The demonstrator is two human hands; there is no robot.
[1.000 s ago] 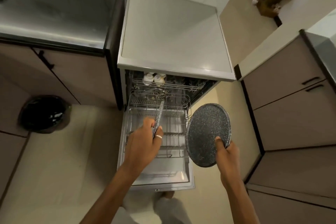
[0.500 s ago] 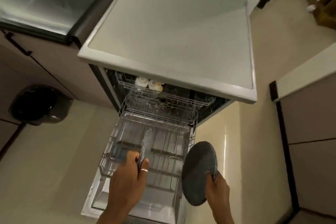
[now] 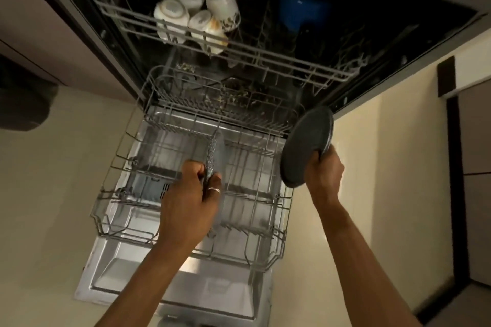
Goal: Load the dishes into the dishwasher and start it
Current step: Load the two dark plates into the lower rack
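Far left: a dark bin [image 3: 24,98] stands on the floor, well apart from the dishwasher.

Lower rack [image 3: 106,186]: pulled out over the open door [image 3: 172,287]. A grey slotted basket [image 3: 151,178] sits in its left part. The other sections visible around the hand show only bare wire tines.

Left hand [image 3: 188,202]: fingers and thumb are clamped on the near rim of the first plate [image 3: 214,151]. A ring [image 3: 214,190] shows on one finger. This speckled plate stands upright, edge-on to the camera, inside the middle of the lower rack, and extends away from the hand toward the back of the rack. The hand covers its lower edge, so whether it is seated between the tines cannot be told.

Upper rack [image 3: 239,61]: partly inside the dark tub. Its left part holds a cluster of pale cups [image 3: 186,8], packed against one another. A blue vessel [image 3: 300,8] sits to their right.

Second plate [image 3: 305,146]: dark, round, tilted, just beside the right rim of the lower rack and outside it, above the floor.

Right hand [image 3: 322,175]: fingers are curled round the lower right rim of the second plate, gripping it.

Far right: cabinet fronts [image 3: 475,194].
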